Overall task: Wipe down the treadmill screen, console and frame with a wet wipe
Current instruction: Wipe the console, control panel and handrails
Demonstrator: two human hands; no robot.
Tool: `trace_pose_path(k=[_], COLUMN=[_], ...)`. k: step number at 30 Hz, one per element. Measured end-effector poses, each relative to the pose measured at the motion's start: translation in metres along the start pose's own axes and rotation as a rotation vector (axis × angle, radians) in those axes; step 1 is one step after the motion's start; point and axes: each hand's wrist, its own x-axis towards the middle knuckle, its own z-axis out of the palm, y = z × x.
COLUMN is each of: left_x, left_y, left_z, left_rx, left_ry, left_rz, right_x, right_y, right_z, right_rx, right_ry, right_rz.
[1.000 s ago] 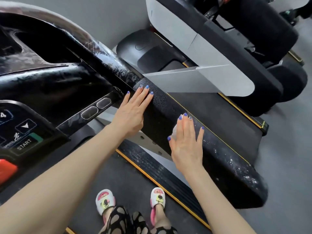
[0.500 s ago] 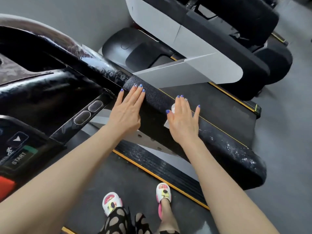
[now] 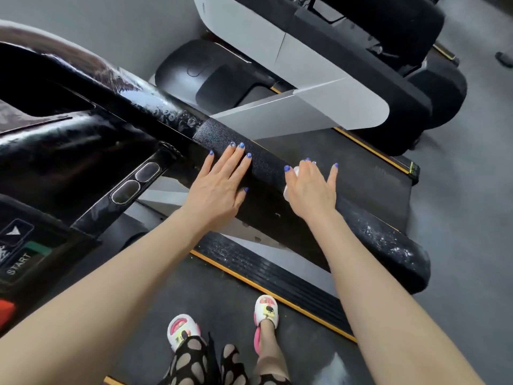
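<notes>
The person stands on the treadmill belt [image 3: 155,309] and leans toward the black padded handrail [image 3: 369,237] on the right side of the frame. The left hand [image 3: 219,187] lies flat on the textured foam, fingers straight and together, holding nothing. Just beside it, the right hand [image 3: 312,190] presses a white wet wipe [image 3: 288,193] against the same handrail; its fingers are spread and almost straight, so this grip is open, pushing rather than pinching. Only a small edge of the wipe shows under the palm. The console [image 3: 25,245] with its START button sits at lower left. White slippers [image 3: 266,311] show below.
</notes>
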Motion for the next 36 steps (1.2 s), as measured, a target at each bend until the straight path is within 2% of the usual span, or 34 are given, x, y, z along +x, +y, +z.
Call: trace_pose_path(k=[2, 5, 10, 15, 20, 22, 29, 33, 36], left_x=[0.0, 0.003, 0.002, 0.003, 0.001, 0.003, 0.004, 0.005, -0.001], left_y=[0.002, 0.006, 0.017, 0.012, 0.015, 0.018, 0.033, 0.056, 0.088], left_z=[-0.003, -0.006, -0.001, 0.0, -0.001, -0.002, -0.005, -0.004, 0.007], left_rx=[0.0, 0.017, 0.015, 0.01, 0.032, 0.042, 0.077, 0.093, 0.086], left_ry=[-0.011, -0.023, -0.051, -0.044, -0.063, -0.08, -0.083, -0.073, -0.064], left_rz=[-0.013, -0.034, 0.005, 0.014, -0.007, -0.025, -0.114, -0.174, -0.208], right_x=[-0.002, -0.038, -0.091, -0.048, 0.005, -0.007, -0.085, -0.051, -0.005], right_y=[0.0, -0.001, 0.011, 0.011, 0.021, 0.019, 0.049, 0.062, 0.069], right_z=[0.001, 0.014, 0.03, 0.017, 0.004, 0.005, 0.034, 0.029, 0.019], right_rx=[0.021, 0.153, 0.057, 0.158, 0.116, 0.186, 0.077, 0.069, -0.078], right_ry=[-0.002, 0.087, 0.117, 0.116, -0.032, 0.023, 0.118, 0.077, 0.004], right_rz=[0.0, 0.052, 0.015, 0.071, 0.026, 0.04, -0.194, -0.251, -0.36])
